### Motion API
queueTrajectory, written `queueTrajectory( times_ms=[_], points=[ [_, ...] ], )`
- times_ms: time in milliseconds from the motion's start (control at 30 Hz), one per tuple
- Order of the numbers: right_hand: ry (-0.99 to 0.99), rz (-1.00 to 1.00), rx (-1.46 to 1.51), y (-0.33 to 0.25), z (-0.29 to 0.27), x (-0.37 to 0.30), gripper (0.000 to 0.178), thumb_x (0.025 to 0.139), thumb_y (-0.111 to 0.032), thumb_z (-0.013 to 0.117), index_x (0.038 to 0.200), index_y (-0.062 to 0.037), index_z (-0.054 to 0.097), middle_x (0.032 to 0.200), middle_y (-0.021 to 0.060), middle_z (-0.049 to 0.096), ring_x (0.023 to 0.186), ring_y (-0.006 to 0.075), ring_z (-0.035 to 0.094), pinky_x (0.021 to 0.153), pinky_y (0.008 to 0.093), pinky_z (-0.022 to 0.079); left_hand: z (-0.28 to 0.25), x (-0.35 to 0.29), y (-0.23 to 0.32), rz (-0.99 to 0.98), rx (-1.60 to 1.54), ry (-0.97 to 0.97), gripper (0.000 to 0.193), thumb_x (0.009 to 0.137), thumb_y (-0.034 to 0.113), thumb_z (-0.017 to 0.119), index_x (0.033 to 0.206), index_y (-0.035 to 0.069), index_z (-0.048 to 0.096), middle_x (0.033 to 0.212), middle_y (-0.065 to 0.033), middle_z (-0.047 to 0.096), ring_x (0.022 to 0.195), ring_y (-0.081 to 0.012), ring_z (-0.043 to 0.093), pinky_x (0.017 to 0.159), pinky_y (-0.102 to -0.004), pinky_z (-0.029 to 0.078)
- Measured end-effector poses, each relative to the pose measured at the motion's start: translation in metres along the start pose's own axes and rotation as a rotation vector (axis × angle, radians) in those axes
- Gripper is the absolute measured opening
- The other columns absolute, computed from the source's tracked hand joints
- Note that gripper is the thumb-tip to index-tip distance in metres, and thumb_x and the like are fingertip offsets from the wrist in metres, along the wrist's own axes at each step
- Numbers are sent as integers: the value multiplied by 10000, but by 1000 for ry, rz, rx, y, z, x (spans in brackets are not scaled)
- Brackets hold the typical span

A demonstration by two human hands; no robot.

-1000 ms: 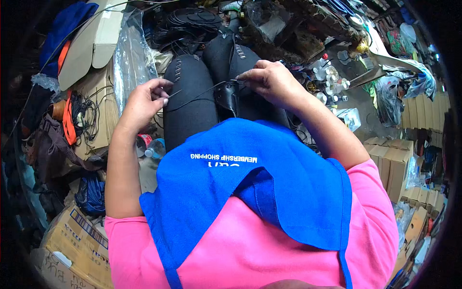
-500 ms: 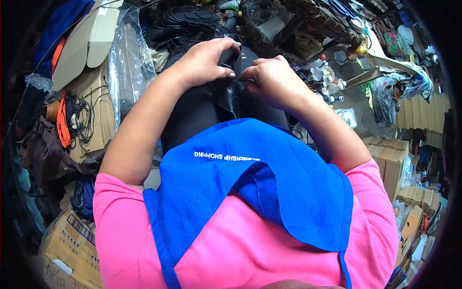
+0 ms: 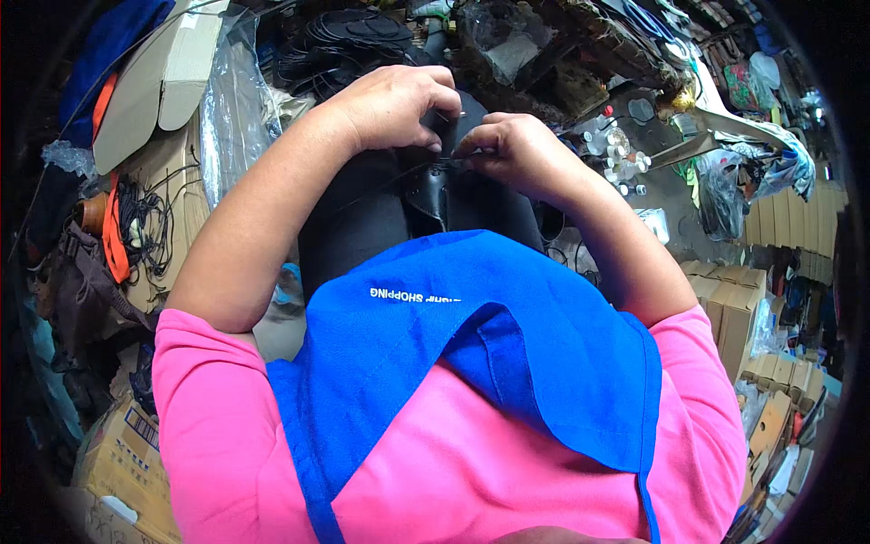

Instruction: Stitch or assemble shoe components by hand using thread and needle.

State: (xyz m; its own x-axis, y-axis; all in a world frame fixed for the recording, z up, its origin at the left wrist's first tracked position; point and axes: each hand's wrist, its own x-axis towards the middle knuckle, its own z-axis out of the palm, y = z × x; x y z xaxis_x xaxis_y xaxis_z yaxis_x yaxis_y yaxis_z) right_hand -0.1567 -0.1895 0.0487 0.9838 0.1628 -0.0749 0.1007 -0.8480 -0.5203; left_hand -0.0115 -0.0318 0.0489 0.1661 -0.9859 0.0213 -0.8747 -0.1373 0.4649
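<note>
A glossy black leather piece [image 3: 426, 196] stands upright between my dark-clad knees, its lower end against my apron. My left hand [image 3: 391, 107] curves over dark material above it, thumb and fingers bent round its edge. A thin pale sliver shows at those fingertips, too small to name. Close by on the right, my right hand [image 3: 524, 156] is closed in a pinch just above the leather piece. What it pinches is hidden by the fingers. A blue apron [image 3: 471, 308] covers my lap.
Coiled black material [image 3: 349, 41] is heaped beyond my left hand. Small bottles [image 3: 621, 154] stand on the floor at the right, near a plastic bag [image 3: 722, 199]. Cardboard boxes [image 3: 730, 292] are stacked at the right, and another carton [image 3: 131, 462] sits at lower left.
My left hand has shifted slightly up and its fingers have curled further over. My right hand has moved slightly right and down, still pinched. More of the leather piece shows below the hands.
</note>
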Motion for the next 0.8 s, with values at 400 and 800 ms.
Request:
queueTrajectory(
  times_ms=[400,800],
  points=[
    [24,0,75,7,0,-8,234,725,-107,668,956,-134,693,812,114,592,791,297,615,698,386,504,0,3,0,84,-43,-26,239,636,79,751,867,77,687,1007,-76,591,948,-266,603,814,-362,496],
    [177,-86,111,11,16,-9,143,733,-139,684,876,-127,690,781,97,604,743,291,611,657,385,503,-1,8,-19,-42,-427,-356,318,753,67,630,1064,97,690,849,-62,522,849,-185,540,795,-286,426]
  ],
)
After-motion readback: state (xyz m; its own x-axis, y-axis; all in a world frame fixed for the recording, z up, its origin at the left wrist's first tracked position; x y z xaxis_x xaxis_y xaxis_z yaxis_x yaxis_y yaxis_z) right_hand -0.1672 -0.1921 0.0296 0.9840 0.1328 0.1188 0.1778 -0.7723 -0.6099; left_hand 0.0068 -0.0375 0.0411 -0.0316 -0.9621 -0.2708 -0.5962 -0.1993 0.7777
